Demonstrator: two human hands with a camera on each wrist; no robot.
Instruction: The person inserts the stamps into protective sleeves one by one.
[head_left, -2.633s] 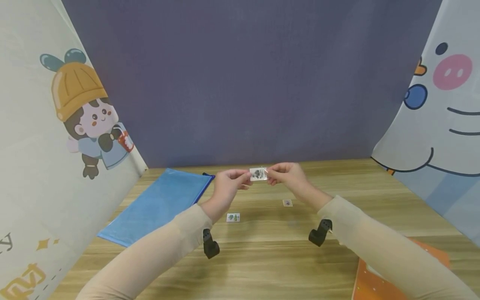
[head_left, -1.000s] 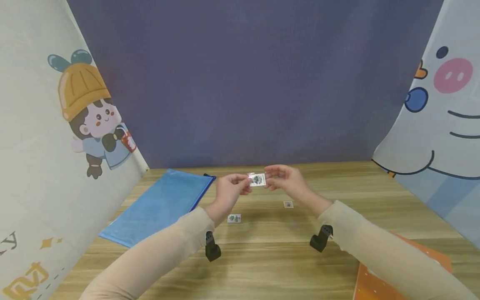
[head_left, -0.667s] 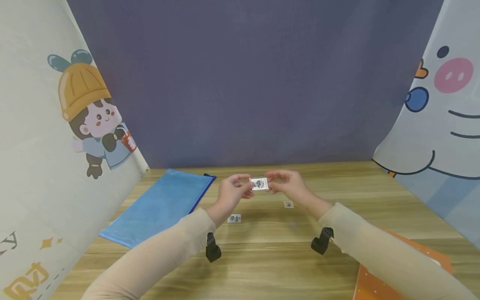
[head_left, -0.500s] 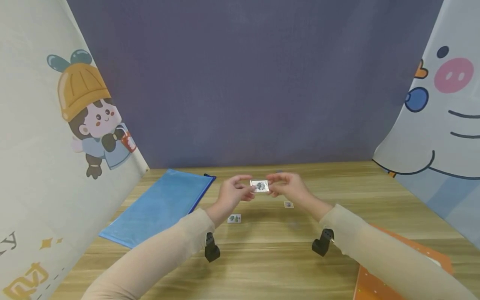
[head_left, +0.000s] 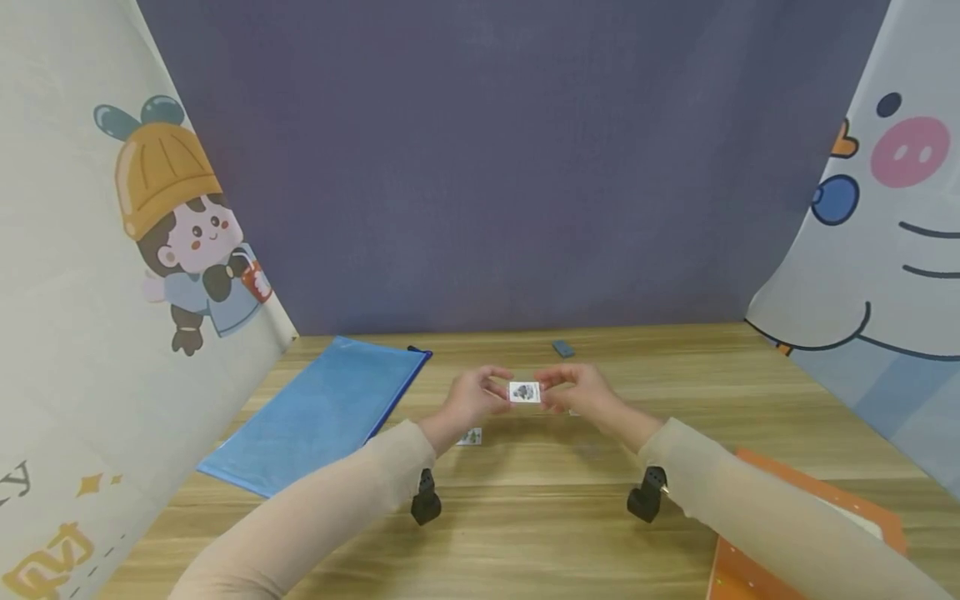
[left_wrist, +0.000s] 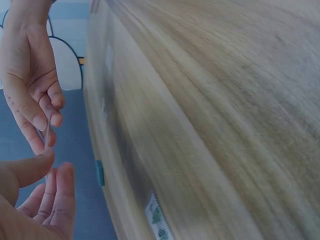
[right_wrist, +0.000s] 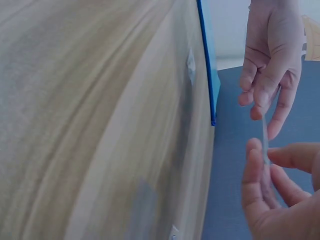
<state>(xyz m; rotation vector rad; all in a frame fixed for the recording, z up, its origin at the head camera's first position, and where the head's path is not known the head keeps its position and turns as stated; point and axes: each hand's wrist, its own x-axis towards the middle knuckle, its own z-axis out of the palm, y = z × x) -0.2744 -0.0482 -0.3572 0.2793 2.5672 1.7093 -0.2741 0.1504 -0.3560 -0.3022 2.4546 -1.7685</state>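
Since the earlier frame, both hands and the card (head_left: pixel 524 392) have come lower in view, baring the grey block (head_left: pixel 563 348) behind. The card is in the air above the table (head_left: pixel 517 533), the left hand (head_left: pixel 472 398) pinching 1 side edge, the right hand (head_left: pixel 583 392) the other; this 2-sided hold probably steadies it and leaves its printed face uncovered. 1 stamp (head_left: pixel 472 436) lies flat below.

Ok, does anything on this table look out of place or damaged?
I see no spill or damage. The blue zip folder looks askew, slanted to the far edge of the wooden table; the orange item, partly hidden behind the right sleeve, lies angled too.
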